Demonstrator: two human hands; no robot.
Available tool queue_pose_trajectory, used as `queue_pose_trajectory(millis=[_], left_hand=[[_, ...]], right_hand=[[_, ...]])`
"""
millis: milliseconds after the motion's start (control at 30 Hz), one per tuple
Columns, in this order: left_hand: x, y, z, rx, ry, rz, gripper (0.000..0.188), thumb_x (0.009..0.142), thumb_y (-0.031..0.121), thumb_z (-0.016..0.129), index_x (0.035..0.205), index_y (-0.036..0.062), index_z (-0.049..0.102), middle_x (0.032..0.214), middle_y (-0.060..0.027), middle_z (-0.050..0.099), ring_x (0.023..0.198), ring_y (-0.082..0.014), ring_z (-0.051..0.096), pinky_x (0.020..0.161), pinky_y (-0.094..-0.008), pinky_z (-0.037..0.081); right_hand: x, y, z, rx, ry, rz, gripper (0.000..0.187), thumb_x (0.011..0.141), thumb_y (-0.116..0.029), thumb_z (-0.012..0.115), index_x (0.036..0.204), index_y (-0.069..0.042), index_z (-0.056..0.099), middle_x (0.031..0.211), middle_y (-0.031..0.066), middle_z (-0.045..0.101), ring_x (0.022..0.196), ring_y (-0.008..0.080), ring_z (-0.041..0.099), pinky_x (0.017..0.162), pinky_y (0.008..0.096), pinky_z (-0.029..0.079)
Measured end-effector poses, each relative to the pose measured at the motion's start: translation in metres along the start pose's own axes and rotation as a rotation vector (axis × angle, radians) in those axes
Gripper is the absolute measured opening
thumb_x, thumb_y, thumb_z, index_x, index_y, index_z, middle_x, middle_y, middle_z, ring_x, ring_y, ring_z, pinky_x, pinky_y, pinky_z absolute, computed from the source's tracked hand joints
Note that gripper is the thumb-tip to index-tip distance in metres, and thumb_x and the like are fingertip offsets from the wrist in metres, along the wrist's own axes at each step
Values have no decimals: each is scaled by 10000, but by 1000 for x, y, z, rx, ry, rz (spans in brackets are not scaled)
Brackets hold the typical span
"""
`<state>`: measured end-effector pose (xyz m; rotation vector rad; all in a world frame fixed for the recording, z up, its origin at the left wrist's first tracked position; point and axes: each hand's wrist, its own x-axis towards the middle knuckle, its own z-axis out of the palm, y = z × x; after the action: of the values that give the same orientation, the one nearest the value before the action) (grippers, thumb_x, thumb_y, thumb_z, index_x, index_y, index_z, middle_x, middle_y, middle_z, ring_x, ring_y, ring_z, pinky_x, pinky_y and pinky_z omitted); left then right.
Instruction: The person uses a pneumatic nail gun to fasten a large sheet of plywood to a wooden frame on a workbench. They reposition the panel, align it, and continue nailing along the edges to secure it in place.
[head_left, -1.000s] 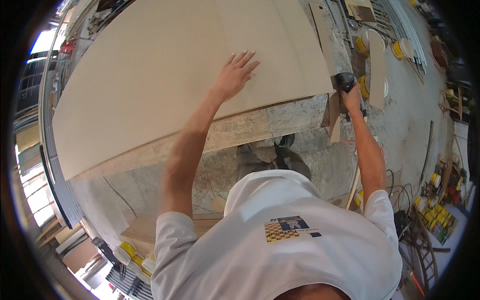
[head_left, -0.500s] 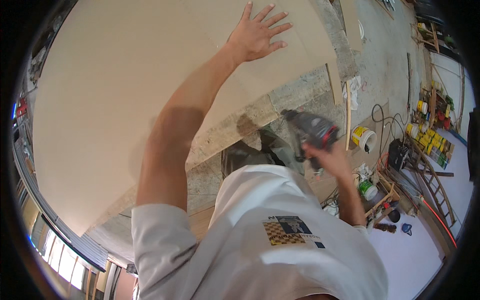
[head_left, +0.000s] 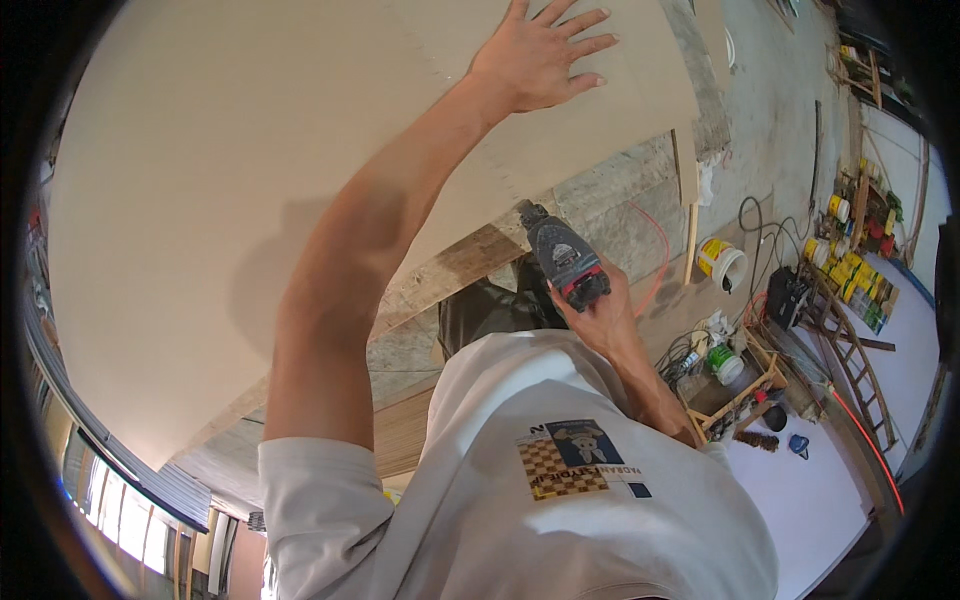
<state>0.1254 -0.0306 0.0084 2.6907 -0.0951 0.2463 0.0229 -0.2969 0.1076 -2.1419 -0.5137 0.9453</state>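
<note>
My left hand (head_left: 535, 65) lies flat on a large beige board (head_left: 220, 130), its fingers spread wide. My right hand (head_left: 600, 310) is wrapped round the grip of a nail gun (head_left: 565, 255), a black and grey tool with red trim. The tool's nose points away from me and reaches the near edge of the board. I cannot tell whether it touches. Under that edge runs a pale, stained wooden strip (head_left: 465, 257).
A thin red hose (head_left: 664, 245) curves over the floor right of the tool. Further right stand a white and yellow bucket (head_left: 722, 262), a green and white bucket (head_left: 724, 364), a wooden ladder (head_left: 850, 345) and stacked yellow containers (head_left: 860, 285). A narrow upright slat (head_left: 691, 240) leans by the board.
My right hand has brought the nail gun left and up to the board's edge, turning its nose away from me. The left hand, still flat, appears slightly further right and higher.
</note>
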Motion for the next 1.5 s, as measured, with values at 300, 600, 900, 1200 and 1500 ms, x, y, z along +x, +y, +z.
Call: queue_pose_trajectory(millis=[300,600,900,1200,1500], left_hand=[[-1,-3,-1,28,-4,7,625,970,541,487,1509,224,493,1633,-53,368,1531,-338,264,1224,-674,95],[0,-2,-1,5,25,18,630,975,543,486,1505,203,495,1631,-68,368,1530,-347,265,1223,-677,85],[0,-2,-1,-4,4,10,631,968,531,506,1502,195,496,1625,-75,377,1528,-349,267,1221,-678,88],[0,-2,-3,-28,6,8,620,962,516,522,1496,202,504,1617,-75,391,1528,-348,269,1221,-677,87],[1,-1,-4,-29,-9,1,620,963,505,520,1501,198,499,1627,-70,377,1534,-342,255,1230,-663,77]], right_hand=[[0,1,1,-6,-54,85,280,783,-60,729,1027,32,626,881,191,649,760,325,635,726,376,520],[-1,-2,3,6,-33,110,250,784,-72,733,984,22,616,845,186,643,754,337,638,712,385,516],[2,-12,5,-32,-39,87,258,774,-57,728,994,25,621,856,200,649,762,363,642,730,400,523],[2,-15,6,-16,-28,75,280,775,-38,724,1035,19,638,894,207,662,805,365,661,752,405,534],[1,-19,5,-12,-21,70,231,789,-27,682,1009,16,629,896,227,645,802,418,635,730,415,522]])
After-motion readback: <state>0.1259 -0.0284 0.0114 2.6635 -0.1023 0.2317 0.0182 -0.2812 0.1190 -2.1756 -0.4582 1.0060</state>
